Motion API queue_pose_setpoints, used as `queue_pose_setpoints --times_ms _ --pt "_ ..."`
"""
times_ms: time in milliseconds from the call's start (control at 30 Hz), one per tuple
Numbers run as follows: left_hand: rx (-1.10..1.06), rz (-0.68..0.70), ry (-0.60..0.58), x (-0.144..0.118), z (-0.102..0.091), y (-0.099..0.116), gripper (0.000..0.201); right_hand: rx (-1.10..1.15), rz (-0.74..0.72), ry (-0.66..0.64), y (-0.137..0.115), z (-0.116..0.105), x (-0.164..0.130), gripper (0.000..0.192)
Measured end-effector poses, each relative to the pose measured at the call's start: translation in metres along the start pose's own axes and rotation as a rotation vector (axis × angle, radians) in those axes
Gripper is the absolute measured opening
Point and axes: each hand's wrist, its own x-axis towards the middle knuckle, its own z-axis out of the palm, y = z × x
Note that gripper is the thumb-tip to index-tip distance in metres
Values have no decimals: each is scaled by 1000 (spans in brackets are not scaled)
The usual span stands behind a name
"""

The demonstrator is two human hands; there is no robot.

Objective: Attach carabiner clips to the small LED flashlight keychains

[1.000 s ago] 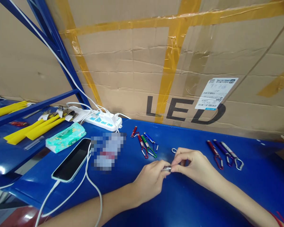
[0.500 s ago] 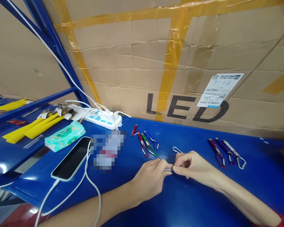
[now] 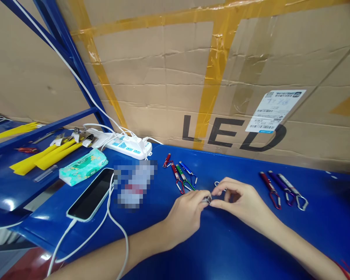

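My left hand (image 3: 184, 217) is closed around a small silver flashlight tube (image 3: 206, 199), only its round end showing past the fingers. Close to that end is my right hand (image 3: 236, 198), its thumb and forefinger parted with nothing visible between them. Behind the right fingertips lies a silver carabiner clip (image 3: 216, 183), partly covered by the hand. Further back are a red keychain flashlight (image 3: 176, 171), a green one (image 3: 181, 174) and a blue one (image 3: 186, 168), with clips. On the right lie a red flashlight (image 3: 267, 182), a purple one (image 3: 280, 185) and a silver one (image 3: 288, 184).
A white power strip (image 3: 128, 147) sits at the back. On the left are a phone (image 3: 90, 196) with a white cable (image 3: 109, 206) crossing my left forearm, a green tissue pack (image 3: 83, 167) and yellow strips (image 3: 58, 155). A large cardboard box (image 3: 169, 77) stands behind the blue table (image 3: 236, 249).
My right thumb and forefinger have come apart from the tube's end, which now shows more. The left hand keeps its hold. The whole view has shifted slightly.
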Motion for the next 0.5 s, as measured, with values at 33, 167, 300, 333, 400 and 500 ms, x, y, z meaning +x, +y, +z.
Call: queue_pose_setpoints --times_ms 33,167,300,333,400,500 --pt "-6 -4 11 0 0 0 19 -24 -62 22 0 -1 0 29" --pt "-22 2 9 0 0 0 20 -161 -187 62 -1 -6 -3 26" --pt "-21 -6 -24 -1 -1 0 21 -251 -180 45 -1 -7 -5 30" --pt "-19 -3 -28 -1 -1 0 21 -267 -173 36 0 -7 -5 30" --pt "-12 5 -34 -1 -1 0 21 -297 -161 21 0 -7 -6 29" --pt "6 18 -56 -2 0 0 21 -324 -151 4 -2 -8 -7 29"
